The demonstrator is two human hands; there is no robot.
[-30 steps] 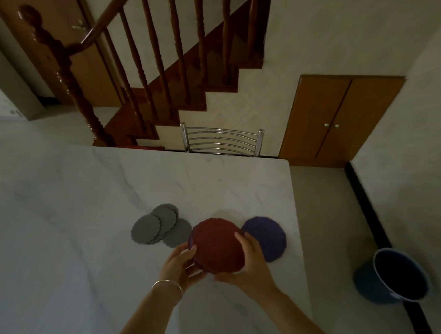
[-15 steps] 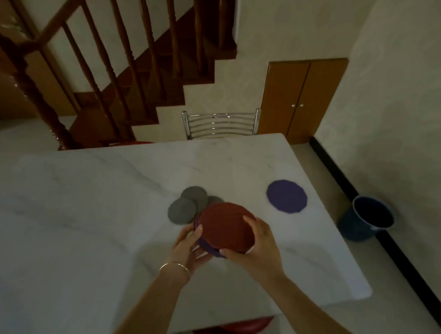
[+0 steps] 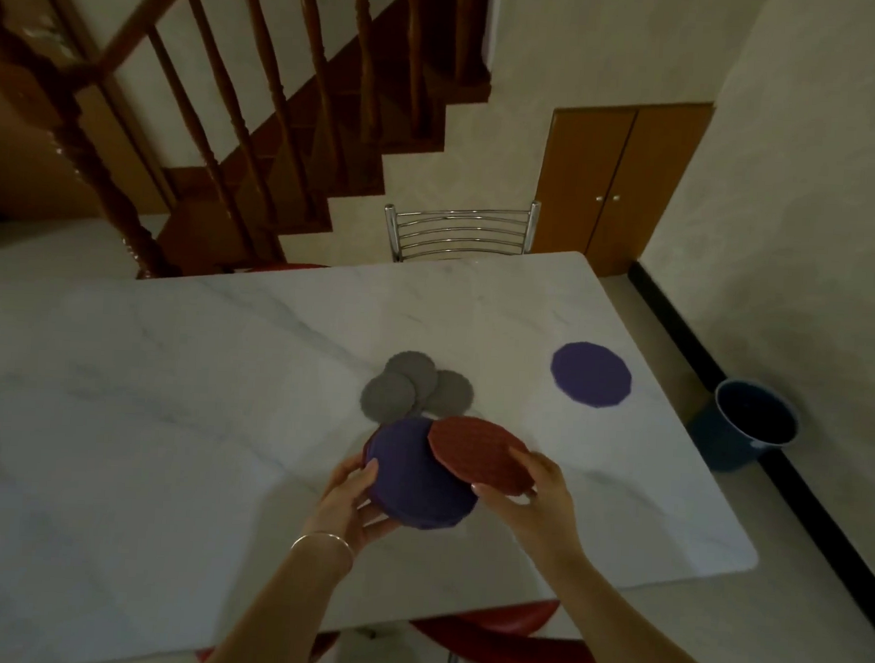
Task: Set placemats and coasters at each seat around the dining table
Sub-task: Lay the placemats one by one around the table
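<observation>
My left hand [image 3: 353,494] grips a small stack of round placemats, its top one purple [image 3: 415,474], held just above the white marble table [image 3: 142,417]. My right hand [image 3: 533,493] pinches a red placemat [image 3: 477,452] by its near edge, slid off the stack to the right and still overlapping it. One purple placemat [image 3: 590,373] lies flat near the table's right edge. Three grey coasters [image 3: 414,388] lie overlapped just beyond the stack.
A chrome-backed chair [image 3: 461,231] stands at the table's far side. Red chair seats [image 3: 505,639] show under the near edge. A dark blue bucket [image 3: 747,423] sits on the floor to the right by the wall. A wooden staircase [image 3: 234,118] rises behind.
The view shifted and I stepped back, so the flat purple mat now lies farther right. My right hand has slid the red mat rightward off the stack, uncovering the purple mat beneath.
</observation>
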